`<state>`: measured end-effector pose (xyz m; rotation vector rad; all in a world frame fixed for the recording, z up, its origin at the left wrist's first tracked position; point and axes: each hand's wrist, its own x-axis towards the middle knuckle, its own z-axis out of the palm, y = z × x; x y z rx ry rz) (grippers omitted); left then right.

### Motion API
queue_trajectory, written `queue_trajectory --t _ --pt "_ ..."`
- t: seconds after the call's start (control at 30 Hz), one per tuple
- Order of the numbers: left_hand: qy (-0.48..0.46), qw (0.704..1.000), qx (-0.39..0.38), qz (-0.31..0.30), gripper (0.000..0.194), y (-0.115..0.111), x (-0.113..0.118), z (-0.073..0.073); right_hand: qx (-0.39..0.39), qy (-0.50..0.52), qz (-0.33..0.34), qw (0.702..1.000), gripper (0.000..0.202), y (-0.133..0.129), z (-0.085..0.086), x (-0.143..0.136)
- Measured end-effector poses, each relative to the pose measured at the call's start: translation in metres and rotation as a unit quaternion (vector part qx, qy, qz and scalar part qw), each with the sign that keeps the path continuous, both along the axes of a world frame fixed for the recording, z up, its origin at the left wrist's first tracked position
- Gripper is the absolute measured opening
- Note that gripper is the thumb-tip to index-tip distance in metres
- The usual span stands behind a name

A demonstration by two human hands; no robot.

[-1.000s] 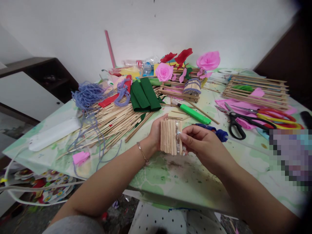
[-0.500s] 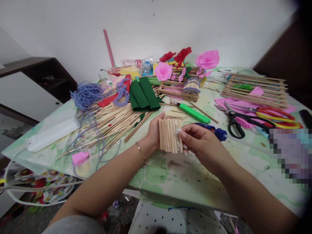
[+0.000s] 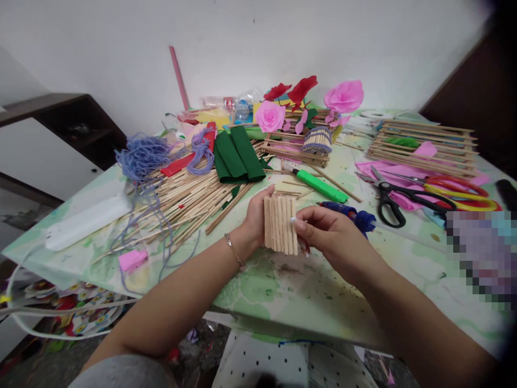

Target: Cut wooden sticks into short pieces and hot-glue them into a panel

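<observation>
My left hand (image 3: 256,220) is wrapped round the far side of a small piece covered with short wooden sticks (image 3: 278,223), which stand upright side by side. Most of its fingers are hidden behind the piece. My right hand (image 3: 333,231) pinches a short wooden stick (image 3: 295,237) at the right end of the row, thumb in front. That stick lies against its neighbour. Just behind my right hand lies a blue glue gun (image 3: 364,220), partly covered by the hand. Beyond the piece, a green utility knife (image 3: 321,186) rests on the table.
Long wooden sticks (image 3: 189,202), purple yarn (image 3: 143,156) and folded green paper (image 3: 239,155) lie to the left. Black-handled scissors (image 3: 393,199) and a stick frame (image 3: 424,148) are at right. Paper flowers (image 3: 270,116) stand at the back beside a stick-covered cylinder (image 3: 317,141).
My right hand has moved slightly left, bringing the short stick against the row. The strip of clear, shiny surface that showed between them is now covered.
</observation>
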<state>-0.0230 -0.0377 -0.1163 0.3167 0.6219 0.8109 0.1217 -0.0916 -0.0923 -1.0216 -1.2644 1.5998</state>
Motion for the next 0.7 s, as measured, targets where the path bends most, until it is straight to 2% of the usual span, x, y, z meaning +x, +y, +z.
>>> queue_trajectory --t 0.4,0.57,0.7 --pt "0.024 0.998 -0.008 -0.063 0.052 -0.0042 0.0013 -0.001 0.0 0.0 -0.006 1.0 0.029 -0.0017 0.0002 0.0005" --pt "-0.015 0.999 -0.027 -0.017 0.051 -0.0009 -0.0001 -0.0012 0.0 -0.004 0.002 1.0 0.029 -0.0026 0.0015 0.0015" --pt "-0.018 0.999 -0.046 0.013 0.049 -0.003 0.0005 0.0019 0.019 -0.031 -0.022 0.999 0.028 -0.0044 -0.0019 -0.0014"
